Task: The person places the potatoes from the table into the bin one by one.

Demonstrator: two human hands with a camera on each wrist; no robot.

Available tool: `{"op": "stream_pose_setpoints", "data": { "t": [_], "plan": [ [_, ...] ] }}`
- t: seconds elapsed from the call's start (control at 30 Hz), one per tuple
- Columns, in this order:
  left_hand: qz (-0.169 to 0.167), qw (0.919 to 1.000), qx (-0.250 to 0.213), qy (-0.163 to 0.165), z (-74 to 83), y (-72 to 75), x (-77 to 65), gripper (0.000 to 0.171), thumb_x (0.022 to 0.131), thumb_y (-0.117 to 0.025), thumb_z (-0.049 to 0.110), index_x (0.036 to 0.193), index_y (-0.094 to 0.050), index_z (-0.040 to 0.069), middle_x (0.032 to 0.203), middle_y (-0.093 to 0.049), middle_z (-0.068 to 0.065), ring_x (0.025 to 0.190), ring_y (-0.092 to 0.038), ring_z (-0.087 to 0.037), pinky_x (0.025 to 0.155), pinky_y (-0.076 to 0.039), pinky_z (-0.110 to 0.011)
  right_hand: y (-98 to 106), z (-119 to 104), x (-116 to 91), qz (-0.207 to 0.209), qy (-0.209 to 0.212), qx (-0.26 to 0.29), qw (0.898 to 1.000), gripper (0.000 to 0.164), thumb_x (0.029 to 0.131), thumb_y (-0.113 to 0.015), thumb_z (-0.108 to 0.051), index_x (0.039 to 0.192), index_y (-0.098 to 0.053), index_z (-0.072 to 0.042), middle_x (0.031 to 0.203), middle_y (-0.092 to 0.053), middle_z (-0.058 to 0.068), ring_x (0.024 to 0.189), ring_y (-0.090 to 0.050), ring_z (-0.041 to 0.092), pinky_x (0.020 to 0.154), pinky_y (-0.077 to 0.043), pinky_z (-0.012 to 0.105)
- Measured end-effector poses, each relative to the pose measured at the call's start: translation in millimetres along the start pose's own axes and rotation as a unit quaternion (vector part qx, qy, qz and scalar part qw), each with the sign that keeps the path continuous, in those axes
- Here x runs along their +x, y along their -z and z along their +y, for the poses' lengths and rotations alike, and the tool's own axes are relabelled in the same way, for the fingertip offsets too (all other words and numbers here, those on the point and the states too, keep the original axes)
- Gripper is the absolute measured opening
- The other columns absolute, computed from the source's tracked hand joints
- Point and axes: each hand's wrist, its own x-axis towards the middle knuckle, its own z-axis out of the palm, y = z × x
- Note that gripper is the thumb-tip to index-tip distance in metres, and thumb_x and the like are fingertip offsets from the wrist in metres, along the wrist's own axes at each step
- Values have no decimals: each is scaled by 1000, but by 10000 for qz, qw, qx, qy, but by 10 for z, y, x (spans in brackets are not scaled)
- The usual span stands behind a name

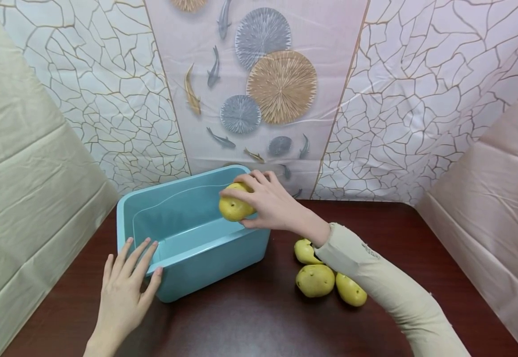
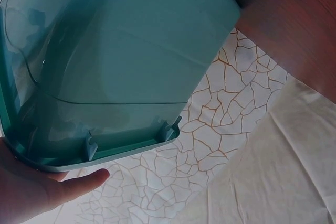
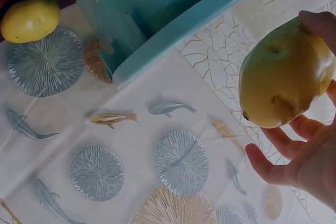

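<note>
A yellow potato [image 1: 234, 206] is in my right hand [image 1: 273, 202], gripped between thumb and fingers over the right end of a blue plastic bin [image 1: 210, 270]. The right wrist view shows that potato [image 3: 286, 74] up close, with dark specks and dents, and the hand [image 3: 310, 161] around one side of it. My left hand [image 1: 125, 285] lies at the bin's near left corner, fingers spread and reaching over the rim. In the left wrist view the left hand [image 2: 47, 192] touches the bin's rim with the thumb stretched out.
Right of the bin on the dark wooden table [image 1: 241, 327] lie several yellow potatoes, including a large one [image 1: 315, 280] and a smaller one [image 1: 351, 289]. Another potato [image 1: 305, 251] is partly behind my right sleeve [image 1: 375, 267]. Patterned cloth [image 1: 397, 124] hangs behind the table.
</note>
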Motion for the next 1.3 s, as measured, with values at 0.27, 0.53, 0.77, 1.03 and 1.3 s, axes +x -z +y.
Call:
{"op": "stream_pose_setpoints", "data": {
  "t": [0.27, 0.53, 0.77, 1.03, 1.3],
  "plan": [
    [-24, 10000, 4, 21, 0, 5, 7, 47, 88, -52, 34, 132, -45, 18, 130, -49, -11, 133, -27, -30, 105, -14, -58, 21, 28, 117, -97, -83, 2, 9999, 62, 64, -72, -40, 121, -49, -33, 119, -48, 2, 109, -42, 23, 82, -34, 42],
    [-25, 10000, 1, 25, -2, 5, 4, 47, 88, -51, 34, 132, -45, 18, 131, -49, -11, 133, -27, -30, 106, -14, -58, 18, 54, 209, -293, -199, 134, 9993, 64, 65, -73, -40, 123, -48, -33, 121, -47, 3, 113, -39, 24, 84, -32, 43],
    [-10, 10000, 16, 22, -4, 2, -8, 47, 88, -51, 34, 131, -46, 17, 130, -49, -12, 132, -27, -31, 106, -14, -58, -12, 77, 248, -442, -336, 193, 9983, 64, 66, -72, -39, 124, -47, -34, 120, -47, 2, 112, -39, 22, 86, -31, 44],
    [63, 10000, -7, -29, -1, -7, -11, 46, 89, -50, 35, 130, -47, 15, 130, -50, -12, 132, -28, -31, 107, -13, -55, -29, 94, 285, -782, -594, 347, 9946, 63, 66, -72, -38, 124, -47, -34, 120, -47, 2, 115, -38, 22, 87, -30, 44],
    [51, 10000, 24, -58, 0, -8, -2, 46, 89, -49, 36, 130, -48, 14, 129, -50, -12, 132, -28, -32, 109, -12, -52, -93, 137, 317, -919, -670, 455, 9925, 62, 67, -73, -37, 124, -48, -33, 118, -48, 3, 113, -39, 22, 85, -31, 43]
  ]
}}
